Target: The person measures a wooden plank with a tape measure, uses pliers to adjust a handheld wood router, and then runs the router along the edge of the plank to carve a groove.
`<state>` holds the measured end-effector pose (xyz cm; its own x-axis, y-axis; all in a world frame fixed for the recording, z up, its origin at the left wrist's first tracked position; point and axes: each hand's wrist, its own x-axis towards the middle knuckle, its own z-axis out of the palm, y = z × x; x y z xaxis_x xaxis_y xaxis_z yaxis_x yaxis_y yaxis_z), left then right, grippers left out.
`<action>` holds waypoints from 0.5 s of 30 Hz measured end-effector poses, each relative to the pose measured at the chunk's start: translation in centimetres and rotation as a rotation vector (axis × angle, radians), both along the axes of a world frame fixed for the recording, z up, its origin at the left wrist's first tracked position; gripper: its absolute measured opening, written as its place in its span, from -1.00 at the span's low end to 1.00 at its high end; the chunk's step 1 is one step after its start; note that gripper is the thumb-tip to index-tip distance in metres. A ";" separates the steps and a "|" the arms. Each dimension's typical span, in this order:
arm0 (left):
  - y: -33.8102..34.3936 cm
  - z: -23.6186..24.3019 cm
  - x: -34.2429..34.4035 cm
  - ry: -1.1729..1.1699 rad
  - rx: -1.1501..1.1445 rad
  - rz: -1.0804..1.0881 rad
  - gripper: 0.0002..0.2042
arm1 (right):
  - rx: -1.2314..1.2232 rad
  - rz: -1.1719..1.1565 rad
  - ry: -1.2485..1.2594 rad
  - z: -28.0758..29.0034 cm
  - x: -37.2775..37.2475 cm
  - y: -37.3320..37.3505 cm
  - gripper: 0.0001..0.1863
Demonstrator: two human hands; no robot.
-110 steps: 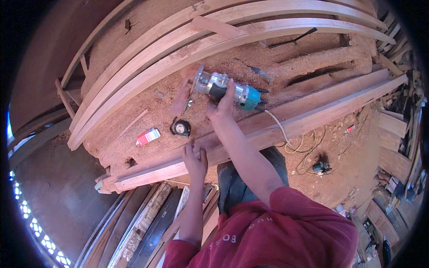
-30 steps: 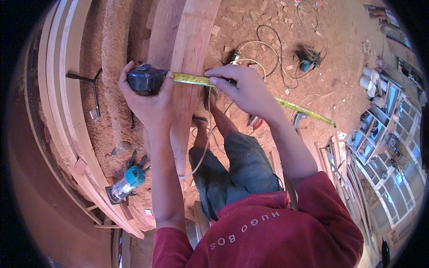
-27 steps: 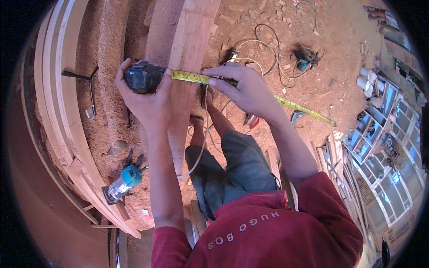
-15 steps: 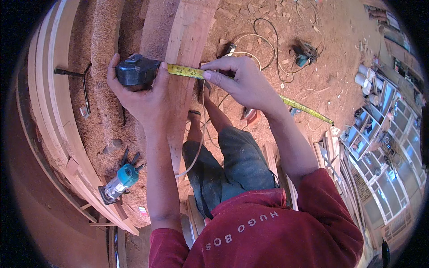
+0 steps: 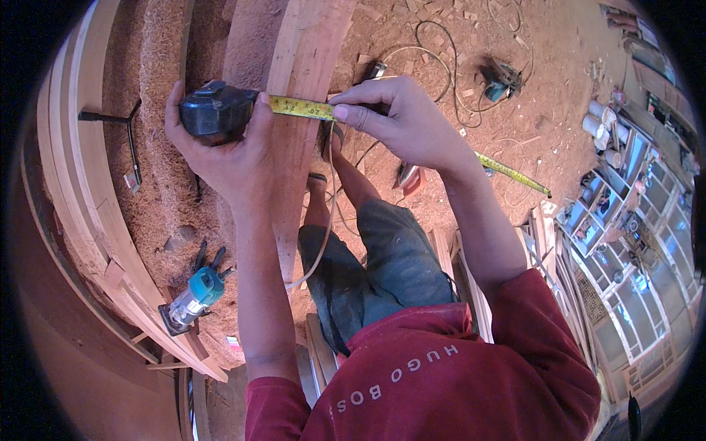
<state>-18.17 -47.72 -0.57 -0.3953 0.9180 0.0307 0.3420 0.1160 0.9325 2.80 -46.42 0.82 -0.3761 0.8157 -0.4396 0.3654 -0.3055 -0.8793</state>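
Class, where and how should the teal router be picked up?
Probably by the silver barrel of the router, a hand wrapping it from above. The router lies on its side with its upper side uncovered, and the barrel looks roundish and narrower than the base plate at one end; the black prongs stick out from the other.

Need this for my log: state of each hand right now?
Left hand: closed, holding the black tape-measure case.
Right hand: closed, pinching the yellow tape blade.

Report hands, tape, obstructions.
Left hand around tape-measure case. Right hand pinching yellow blade. Blade crosses over wooden beam, contact unclear. Pale cord close, no snag seen.
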 end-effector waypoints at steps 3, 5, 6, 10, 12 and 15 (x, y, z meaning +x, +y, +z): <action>-0.1 -0.2 -0.1 -0.031 0.003 0.006 -0.15 | -0.018 0.022 -0.023 0.3 0.0 0.3 -0.70; -0.1 -0.1 -0.1 -0.040 -0.005 0.008 -0.14 | -0.020 0.015 0.002 0.1 0.0 0.3 -0.70; -0.1 -0.1 -0.1 -0.045 -0.008 0.008 -0.14 | -0.014 0.009 0.010 0.0 0.0 0.2 -0.70; -0.1 -0.1 -0.1 -0.034 -0.008 -0.003 -0.14 | -0.005 -0.001 0.021 -0.2 0.0 0.2 -0.70; -0.1 0.1 0.0 -0.005 -0.014 -0.006 -0.15 | -0.010 0.003 0.012 -0.1 0.0 0.2 -0.70; -0.1 0.0 0.0 -0.030 -0.003 0.000 -0.15 | -0.012 0.011 0.001 -0.1 0.1 0.3 -0.69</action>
<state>-18.18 -47.80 -0.55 -0.3960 0.9181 0.0161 0.3138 0.1188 0.9420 2.87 -46.15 0.69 -0.3853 0.8064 -0.4487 0.3675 -0.3119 -0.8762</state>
